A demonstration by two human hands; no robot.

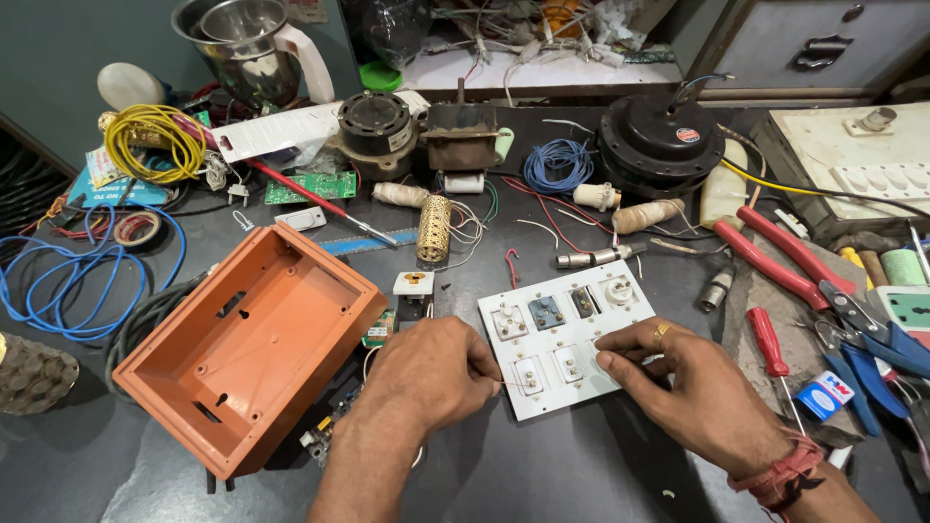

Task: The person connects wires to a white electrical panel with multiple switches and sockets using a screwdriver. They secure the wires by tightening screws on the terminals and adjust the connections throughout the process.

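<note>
the left hand was pinched shut on a thin wire that ran from its fingertips toward the white switch plate, which lay flat on the dark bench just beyond and between both hands. the right hand had its fingers together, pressing the plate's near edge. an open orange box sat just left of the left hand, and a red screwdriver lay right of the right hand.

Dark grey, scuffed workbench top under even overhead light, backed by a teal-green painted wall, with a grey metal drawer cabinet at far right.
</note>
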